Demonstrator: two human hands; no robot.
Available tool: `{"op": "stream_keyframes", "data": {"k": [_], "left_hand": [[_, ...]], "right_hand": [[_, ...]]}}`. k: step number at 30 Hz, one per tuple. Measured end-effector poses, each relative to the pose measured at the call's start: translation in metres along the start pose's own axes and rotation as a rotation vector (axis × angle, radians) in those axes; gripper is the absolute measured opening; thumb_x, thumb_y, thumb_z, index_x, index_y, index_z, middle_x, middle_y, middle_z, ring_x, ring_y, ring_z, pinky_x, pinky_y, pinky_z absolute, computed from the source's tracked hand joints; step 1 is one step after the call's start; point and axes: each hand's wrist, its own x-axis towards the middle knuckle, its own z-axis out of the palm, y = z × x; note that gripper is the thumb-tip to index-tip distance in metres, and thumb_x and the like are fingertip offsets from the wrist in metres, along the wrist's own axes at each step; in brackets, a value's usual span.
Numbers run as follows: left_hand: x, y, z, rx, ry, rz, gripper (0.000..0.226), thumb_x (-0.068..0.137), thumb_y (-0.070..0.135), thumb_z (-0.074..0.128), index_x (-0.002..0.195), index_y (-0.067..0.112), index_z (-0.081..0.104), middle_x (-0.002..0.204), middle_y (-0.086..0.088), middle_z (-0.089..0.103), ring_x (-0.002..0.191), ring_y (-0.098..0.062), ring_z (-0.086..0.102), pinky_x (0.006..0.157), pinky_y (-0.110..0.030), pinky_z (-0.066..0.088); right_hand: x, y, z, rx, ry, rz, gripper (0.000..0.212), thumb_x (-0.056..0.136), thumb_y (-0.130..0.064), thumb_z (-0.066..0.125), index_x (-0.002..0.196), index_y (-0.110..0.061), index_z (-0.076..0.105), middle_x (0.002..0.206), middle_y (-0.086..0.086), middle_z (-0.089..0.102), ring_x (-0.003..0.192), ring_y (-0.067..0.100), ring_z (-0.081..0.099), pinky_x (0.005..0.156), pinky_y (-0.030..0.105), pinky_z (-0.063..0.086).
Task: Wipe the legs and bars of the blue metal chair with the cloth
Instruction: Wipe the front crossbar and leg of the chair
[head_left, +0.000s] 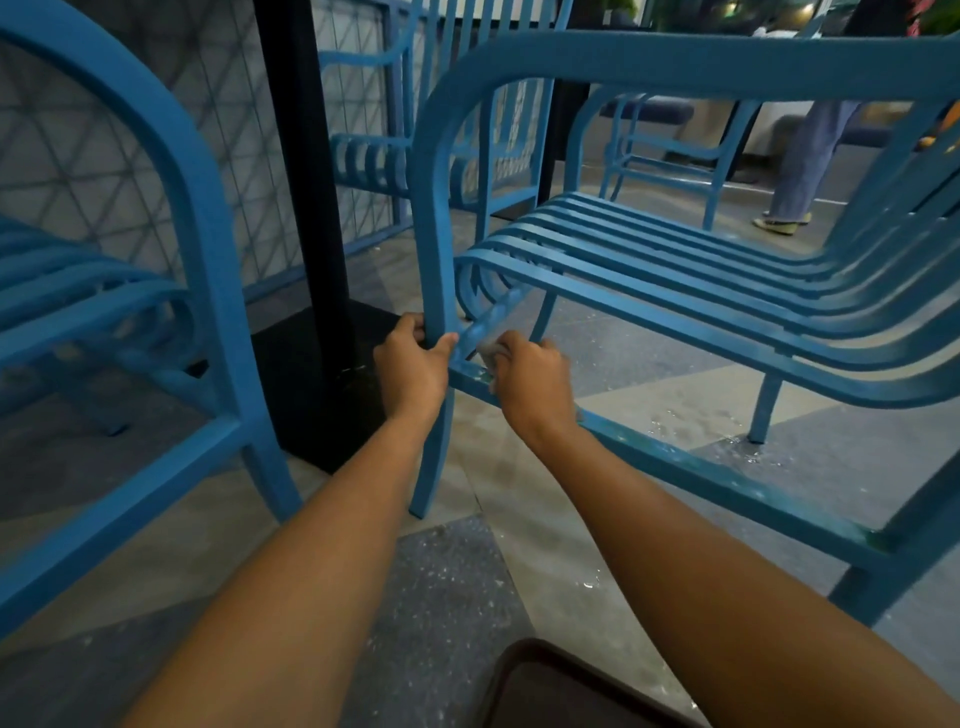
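The blue metal chair (649, 291) with a slatted seat fills the right half of the view. My left hand (413, 364) grips its front leg (439, 270) just below seat height. My right hand (530, 382) is closed on a small grey cloth (492, 351), of which only a corner shows. The cloth is pressed where the lower side bar (727, 483) meets the leg, under the seat's curled front edge. The side bar looks wet and streaked.
A second blue chair (156, 312) stands close on the left. A black table post and base (311, 312) sit between the chairs. More blue chairs and a mesh panel stand behind. A person's legs (800, 171) are at the far right. Water spots mark the floor. A dark object (561, 691) lies at the bottom edge.
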Motion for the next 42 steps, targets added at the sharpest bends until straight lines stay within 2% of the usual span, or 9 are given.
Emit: {"op": "stream_keyframes", "data": {"k": [3, 7, 13, 20, 26, 30, 33, 36, 42], "left_hand": [[-0.001, 0.002, -0.002, 0.006, 0.009, 0.007, 0.026, 0.083, 0.021, 0.068, 0.107, 0.012, 0.062, 0.101, -0.002, 0.066, 0.087, -0.013, 0.062, 0.072, -0.023, 0.050], [-0.001, 0.003, -0.002, 0.017, 0.002, 0.015, 0.027, 0.083, 0.021, 0.068, 0.107, 0.012, 0.061, 0.103, -0.003, 0.067, 0.086, -0.009, 0.060, 0.068, -0.016, 0.046], [-0.002, 0.004, -0.003, 0.027, -0.001, 0.016, 0.027, 0.083, 0.021, 0.067, 0.107, 0.011, 0.060, 0.107, -0.004, 0.066, 0.085, -0.006, 0.056, 0.060, -0.008, 0.038], [-0.002, 0.008, -0.005, 0.025, -0.010, 0.014, 0.026, 0.084, 0.020, 0.066, 0.107, 0.011, 0.060, 0.105, -0.004, 0.066, 0.083, -0.007, 0.057, 0.054, -0.006, 0.038], [-0.002, 0.009, -0.007, 0.023, -0.029, -0.001, 0.024, 0.084, 0.018, 0.067, 0.105, 0.010, 0.060, 0.103, -0.002, 0.066, 0.082, -0.006, 0.056, 0.052, -0.007, 0.038], [-0.001, 0.008, -0.008, 0.020, -0.035, 0.000, 0.021, 0.083, 0.018, 0.068, 0.101, 0.011, 0.059, 0.100, -0.002, 0.065, 0.082, -0.007, 0.056, 0.055, -0.008, 0.037], [-0.001, 0.008, -0.008, 0.000, -0.050, -0.005, 0.023, 0.083, 0.018, 0.067, 0.103, 0.011, 0.059, 0.103, -0.003, 0.065, 0.087, -0.009, 0.059, 0.065, -0.012, 0.043], [-0.001, 0.009, -0.009, -0.012, -0.055, -0.011, 0.022, 0.083, 0.017, 0.067, 0.103, 0.011, 0.059, 0.104, -0.004, 0.065, 0.086, -0.010, 0.059, 0.069, -0.017, 0.044], [-0.005, 0.000, -0.009, -0.027, -0.064, 0.025, 0.025, 0.086, 0.019, 0.064, 0.110, 0.012, 0.060, 0.108, -0.003, 0.065, 0.094, -0.011, 0.061, 0.075, -0.020, 0.046]], "right_hand": [[0.001, -0.002, 0.005, 0.028, -0.111, -0.025, 0.016, 0.094, -0.012, 0.047, 0.098, -0.007, 0.062, 0.089, 0.016, 0.066, 0.083, 0.033, 0.060, 0.065, 0.037, 0.046], [0.002, -0.004, 0.003, -0.007, -0.186, -0.122, 0.022, 0.096, -0.019, 0.046, 0.101, -0.009, 0.065, 0.091, 0.014, 0.068, 0.084, 0.030, 0.061, 0.069, 0.037, 0.049], [-0.002, -0.005, 0.000, -0.062, -0.240, -0.257, 0.032, 0.091, -0.005, 0.046, 0.114, -0.017, 0.064, 0.103, 0.010, 0.068, 0.089, 0.029, 0.062, 0.073, 0.037, 0.049], [-0.012, -0.004, -0.006, -0.076, -0.277, -0.444, 0.032, 0.088, 0.000, 0.046, 0.112, -0.010, 0.064, 0.115, 0.007, 0.065, 0.107, 0.022, 0.059, 0.090, 0.037, 0.049], [-0.018, 0.001, -0.013, -0.206, -0.292, -0.563, 0.033, 0.090, 0.002, 0.041, 0.116, -0.002, 0.062, 0.123, 0.011, 0.060, 0.119, 0.028, 0.051, 0.102, 0.038, 0.041], [-0.026, 0.006, -0.019, -0.292, -0.338, -0.569, 0.036, 0.095, -0.003, 0.038, 0.127, -0.005, 0.054, 0.137, 0.008, 0.049, 0.129, 0.027, 0.039, 0.102, 0.041, 0.041], [-0.031, 0.007, -0.025, -0.380, -0.382, -0.563, 0.038, 0.096, -0.008, 0.038, 0.132, -0.006, 0.048, 0.143, 0.008, 0.040, 0.134, 0.028, 0.032, 0.102, 0.044, 0.040], [-0.034, 0.009, -0.031, -0.440, -0.394, -0.585, 0.040, 0.097, -0.008, 0.038, 0.136, -0.007, 0.043, 0.147, 0.009, 0.036, 0.137, 0.027, 0.027, 0.108, 0.041, 0.034], [-0.040, 0.015, -0.032, -0.426, -0.341, -0.641, 0.036, 0.091, -0.003, 0.048, 0.127, -0.005, 0.053, 0.135, 0.013, 0.050, 0.131, 0.030, 0.038, 0.111, 0.043, 0.031]]}}
